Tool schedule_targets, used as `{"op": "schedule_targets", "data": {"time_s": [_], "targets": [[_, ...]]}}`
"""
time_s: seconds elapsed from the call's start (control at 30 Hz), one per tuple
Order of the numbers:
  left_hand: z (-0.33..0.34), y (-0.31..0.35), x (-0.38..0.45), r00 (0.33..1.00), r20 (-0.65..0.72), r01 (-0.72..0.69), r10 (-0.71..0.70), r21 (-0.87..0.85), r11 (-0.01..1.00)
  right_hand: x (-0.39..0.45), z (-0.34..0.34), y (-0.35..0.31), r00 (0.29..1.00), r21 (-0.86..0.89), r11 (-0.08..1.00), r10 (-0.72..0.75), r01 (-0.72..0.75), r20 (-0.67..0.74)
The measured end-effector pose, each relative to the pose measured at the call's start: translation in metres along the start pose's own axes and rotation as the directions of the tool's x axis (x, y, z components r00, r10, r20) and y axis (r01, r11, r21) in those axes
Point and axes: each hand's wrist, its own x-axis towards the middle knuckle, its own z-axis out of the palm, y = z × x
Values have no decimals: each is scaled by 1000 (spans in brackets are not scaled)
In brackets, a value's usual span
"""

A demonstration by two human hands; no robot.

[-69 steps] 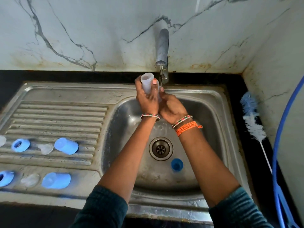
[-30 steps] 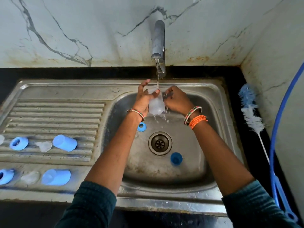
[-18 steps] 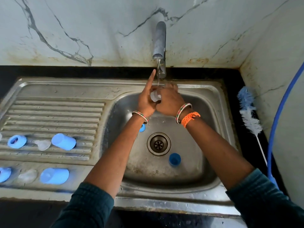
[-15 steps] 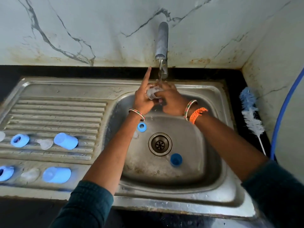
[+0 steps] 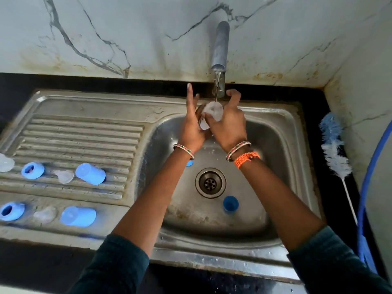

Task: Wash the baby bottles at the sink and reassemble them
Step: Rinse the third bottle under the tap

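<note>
A clear baby bottle [image 5: 213,112] is under the thin stream from the tap [image 5: 219,54], held between both hands over the sink basin [image 5: 275,166]. My left hand [image 5: 192,126] cups it from the left with the index finger pointing up. My right hand [image 5: 230,122] grips it from the right, fingers curled over its rim. A blue cap [image 5: 230,203] lies in the basin near the drain [image 5: 210,183]. A blue ring [image 5: 189,162] shows partly under my left wrist.
On the drainboard [image 5: 74,132] at the left lie two blue rings [image 5: 32,170], [image 5: 10,211], two clear teats [image 5: 64,176], [image 5: 45,214] and two blue caps [image 5: 90,173], [image 5: 78,216]. A bottle brush [image 5: 334,149] and a blue hose [image 5: 367,187] lie at the right.
The bottle has been turned and rubbed between both hands under the running water. The hands have stayed at the tap, shifting their hold on the bottle.
</note>
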Motion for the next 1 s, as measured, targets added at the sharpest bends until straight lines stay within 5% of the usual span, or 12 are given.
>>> {"op": "schedule_targets", "data": {"time_s": [0.07,0.13,0.23,0.3,0.43,0.5,0.53,0.6,0.67,0.77,0.87,1.0], "targets": [[-9,-16,-8,999,41,3,-6,87,996,-4,6,8,999,-72,997,-24,21,-39],[-19,-27,-14,991,21,131,-135,144,981,-9,15,21,993,-122,990,82,-70,91],[-27,-46,-21,948,-177,298,-264,206,932,-15,26,35,959,-127,970,225,-205,173],[-32,-51,-22,932,-222,323,-285,158,933,-10,27,28,989,-28,989,144,-143,26],[-31,-48,-15,852,-259,448,-454,-86,890,1,36,24,940,-127,977,200,-170,276],[-29,-41,-12,779,-237,532,-581,-240,812,5,35,16,959,76,969,219,-236,178],[-29,-34,-11,751,-173,579,-637,-291,761,8,33,11,940,297,893,306,-338,149],[-28,-17,-7,752,-47,577,-658,-436,690,14,29,5,787,642,476,492,-601,372],[-21,3,-4,840,-78,420,-537,-535,733,17,27,7,638,680,119,493,-723,592],[-7,30,-3,980,-65,170,-189,-225,959,15,28,9,543,666,-178,448,-724,710],[0,31,-4,994,105,15,-31,147,989,14,25,10,543,666,-326,395,-671,741],[-5,24,-6,986,135,-129,100,225,966,18,23,11,515,665,-296,448,-686,731]]}}
